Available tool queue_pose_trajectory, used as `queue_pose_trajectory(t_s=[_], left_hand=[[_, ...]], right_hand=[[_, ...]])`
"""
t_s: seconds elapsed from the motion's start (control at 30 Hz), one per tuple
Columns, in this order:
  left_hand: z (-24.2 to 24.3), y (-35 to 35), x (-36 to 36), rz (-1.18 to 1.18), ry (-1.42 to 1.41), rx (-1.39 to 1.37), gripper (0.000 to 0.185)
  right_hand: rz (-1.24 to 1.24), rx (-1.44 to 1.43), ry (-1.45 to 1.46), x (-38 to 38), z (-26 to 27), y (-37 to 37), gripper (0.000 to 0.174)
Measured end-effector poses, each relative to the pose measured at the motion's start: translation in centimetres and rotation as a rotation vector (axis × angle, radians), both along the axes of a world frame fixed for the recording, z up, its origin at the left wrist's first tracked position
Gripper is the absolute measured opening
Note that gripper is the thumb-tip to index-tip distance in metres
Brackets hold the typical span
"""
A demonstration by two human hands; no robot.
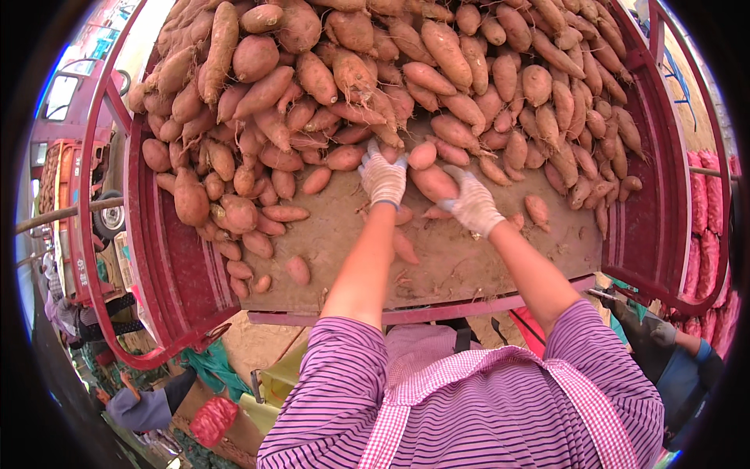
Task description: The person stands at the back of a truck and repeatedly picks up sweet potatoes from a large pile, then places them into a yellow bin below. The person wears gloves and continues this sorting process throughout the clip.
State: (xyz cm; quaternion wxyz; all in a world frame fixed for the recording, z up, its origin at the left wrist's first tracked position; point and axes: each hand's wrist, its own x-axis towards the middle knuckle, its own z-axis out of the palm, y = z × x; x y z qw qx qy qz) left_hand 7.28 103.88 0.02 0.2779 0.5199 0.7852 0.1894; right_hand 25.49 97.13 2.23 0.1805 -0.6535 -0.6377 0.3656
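Note:
My left hand (384,179), in a striped knit glove, has its fingers and thumb around a small sweet potato (391,153) at the foot of the heap. The glove hides part of that root. My right hand (474,202), gloved alike, grips the near end of a larger reddish sweet potato (432,183), which lies tilted toward the left hand. Just beyond it, a rounded sweet potato (422,155) touches its far end. The big heap of sweet potatoes (351,76) rises in front of both hands, soil and fine roots clinging to many.
Red metal side walls (170,234) flank the soil-covered cart bed (469,269). Loose sweet potatoes (297,270) lie on the bed near me. Filled red mesh sacks (708,234) are stacked at right. A person (140,407) is at lower left, another person's gloved hand (664,334) at right.

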Motion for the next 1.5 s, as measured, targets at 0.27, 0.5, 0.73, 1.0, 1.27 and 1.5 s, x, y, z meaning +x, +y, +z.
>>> queue_pose_trajectory(t_s=[0.27,0.5,0.73,1.0,1.27,1.5], left_hand=[[2.9,-7.7,-6.4,0.348,-1.812,-0.329,0.05],[9.1,-16.0,1.7,0.288,-1.99,-0.432,0.067],[16.2,-19.4,12.9,-0.019,-1.697,-0.625,0.064],[21.5,-27.4,24.6,-0.945,-1.277,-0.617,0.07],[18.7,-27.7,23.2,-0.904,-0.957,-0.675,0.065],[11.4,-23.4,12.3,-0.585,-0.569,-0.472,0.051]], right_hand=[[-0.497,-0.9,1.587,8.0,0.8,-10.1,0.072],[-0.181,-0.595,1.823,6.5,9.0,-12.5,0.094],[-0.197,-0.294,1.362,13.7,12.7,-19.2,0.09],[-0.588,0.013,1.631,22.2,19.1,-36.6,0.09],[-1.088,0.615,1.492,36.6,17.3,-46.5,0.072],[-1.54,0.466,0.994,53.8,6.8,-44.0,0.055]])
